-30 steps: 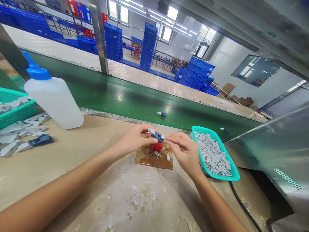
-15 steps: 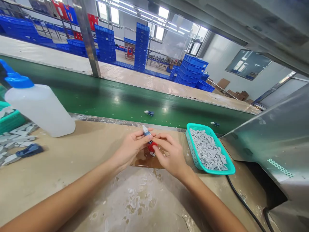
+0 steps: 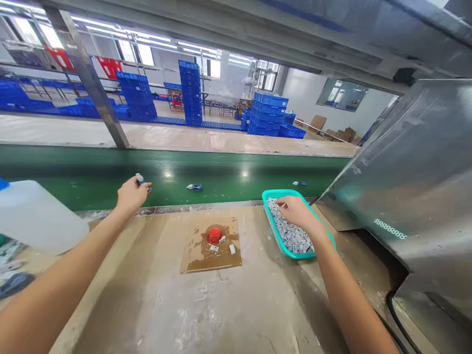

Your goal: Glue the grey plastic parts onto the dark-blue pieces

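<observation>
My left hand (image 3: pixel 132 197) is closed on a small navy-and-pale-grey plastic part (image 3: pixel 139 178), held above the near side of the green conveyor belt (image 3: pixel 224 172). My fingers cover most of that part. Over on the right, my right hand (image 3: pixel 298 212) reaches into a teal basket (image 3: pixel 280 241) of small grey plastic pieces (image 3: pixel 293 234). Its fingertips are pinched together at the pieces; what they grip is too small to make out. Between my hands, a red round cup-like piece (image 3: pixel 214 235) sits on a wet brown board (image 3: pixel 195 267), with several small pale pieces (image 3: pixel 232 249) beside it.
Two similar navy-and-grey parts (image 3: pixel 195 187) (image 3: pixel 300 184) lie apart on the belt. At left stand a white plastic bottle (image 3: pixel 40 216) and a pile of grey parts (image 3: pixel 9 260). A metal housing (image 3: pixel 405 162) borders the right side. A steel post (image 3: pixel 86 73) rises beyond the belt.
My hands have separated from above the red piece. The left has carried the navy-and-grey part left over the belt; the right has moved into the teal basket. The camera view has shifted.
</observation>
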Demonstrator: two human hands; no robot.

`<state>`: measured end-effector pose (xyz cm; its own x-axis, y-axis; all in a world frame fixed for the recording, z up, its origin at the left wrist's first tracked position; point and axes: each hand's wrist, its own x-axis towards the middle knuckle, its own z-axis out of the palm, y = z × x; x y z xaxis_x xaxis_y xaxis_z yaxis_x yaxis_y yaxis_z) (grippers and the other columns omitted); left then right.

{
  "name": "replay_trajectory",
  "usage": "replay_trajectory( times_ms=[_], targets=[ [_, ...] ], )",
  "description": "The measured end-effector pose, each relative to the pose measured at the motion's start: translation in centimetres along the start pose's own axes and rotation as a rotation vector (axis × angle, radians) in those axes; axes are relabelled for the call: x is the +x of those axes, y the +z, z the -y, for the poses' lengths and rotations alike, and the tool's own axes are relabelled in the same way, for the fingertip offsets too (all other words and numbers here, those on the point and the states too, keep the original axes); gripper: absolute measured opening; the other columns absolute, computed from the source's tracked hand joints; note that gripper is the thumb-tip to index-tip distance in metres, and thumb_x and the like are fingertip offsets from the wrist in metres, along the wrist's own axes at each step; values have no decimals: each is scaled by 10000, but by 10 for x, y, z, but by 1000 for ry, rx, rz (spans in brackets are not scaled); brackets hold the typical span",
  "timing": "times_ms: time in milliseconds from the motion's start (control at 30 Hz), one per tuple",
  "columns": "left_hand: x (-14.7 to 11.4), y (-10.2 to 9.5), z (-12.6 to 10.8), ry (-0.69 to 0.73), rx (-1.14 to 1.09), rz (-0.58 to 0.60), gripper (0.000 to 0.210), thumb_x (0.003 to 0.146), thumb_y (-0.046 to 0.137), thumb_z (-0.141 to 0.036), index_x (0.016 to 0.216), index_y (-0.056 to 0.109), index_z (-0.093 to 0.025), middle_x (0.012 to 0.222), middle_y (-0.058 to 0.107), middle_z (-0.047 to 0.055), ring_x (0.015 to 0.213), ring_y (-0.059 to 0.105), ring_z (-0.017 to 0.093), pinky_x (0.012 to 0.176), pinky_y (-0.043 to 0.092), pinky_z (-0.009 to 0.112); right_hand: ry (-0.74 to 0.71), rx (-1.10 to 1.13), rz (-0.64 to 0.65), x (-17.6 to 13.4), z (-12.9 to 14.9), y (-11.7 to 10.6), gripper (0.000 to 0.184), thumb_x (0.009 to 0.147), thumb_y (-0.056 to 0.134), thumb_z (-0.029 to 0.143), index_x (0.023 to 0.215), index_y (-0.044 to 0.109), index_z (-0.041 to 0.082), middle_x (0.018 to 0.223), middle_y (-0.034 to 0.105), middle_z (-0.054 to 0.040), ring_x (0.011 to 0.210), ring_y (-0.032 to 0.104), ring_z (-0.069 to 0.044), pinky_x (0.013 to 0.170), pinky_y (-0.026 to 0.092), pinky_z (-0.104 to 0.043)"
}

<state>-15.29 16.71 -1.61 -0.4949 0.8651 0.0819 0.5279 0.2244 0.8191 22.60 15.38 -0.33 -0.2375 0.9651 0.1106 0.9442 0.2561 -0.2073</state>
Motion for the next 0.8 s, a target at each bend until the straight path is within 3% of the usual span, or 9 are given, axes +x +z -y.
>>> replay_trajectory(
  times_ms=[100,267,433,533,633,733,800],
  targets=[
    [20,-7,8,-63,275,-91,86,678,447,-89,750,452,-136,971,584,177,1087,442,363,863,341,483,0,-24,42,2,-12,18,259,685,484,51,834,680,135,849,679,-90,794,600,-192,661,396,-221],
    [29,-2,16,52,575,-24,411,699,417,-107,1095,425,5,1065,530,300,1046,476,406,803,379,479,-2,-25,17,7,-11,33,200,646,493,33,646,673,119,676,670,-112,696,602,-205,604,374,-230],
    [37,13,21,217,710,67,553,733,367,-90,1281,307,-54,1273,407,253,1185,335,402,858,330,545,-10,2,-34,10,-15,30,213,650,499,65,721,686,139,764,680,-94,732,604,-202,620,391,-228],
    [33,35,21,368,730,110,655,702,373,-29,1331,255,-167,1410,242,129,1283,160,340,953,242,523,9,14,-151,10,-16,28,228,661,505,114,789,689,149,807,675,-83,736,601,-201,633,408,-238],
    [22,62,20,474,707,192,634,677,373,24,1252,407,-241,1328,405,53,1229,319,209,974,278,340,-25,49,-266,10,-17,28,187,676,497,199,671,681,160,683,659,-74,639,592,-200,567,413,-254],
    [15,78,21,438,670,155,461,745,332,-26,1150,516,-146,1175,517,144,1116,432,237,918,323,362,-65,218,-313,9,-16,28,208,680,500,299,608,650,175,598,647,-62,566,589,-202,522,426,-274],
    [14,75,21,408,634,128,377,757,361,-68,1081,552,-96,1064,558,182,1057,463,265,902,321,394,-63,436,-296,7,-10,27,230,679,506,350,673,647,169,604,654,-60,561,603,-203,534,459,-288]
  ],
)
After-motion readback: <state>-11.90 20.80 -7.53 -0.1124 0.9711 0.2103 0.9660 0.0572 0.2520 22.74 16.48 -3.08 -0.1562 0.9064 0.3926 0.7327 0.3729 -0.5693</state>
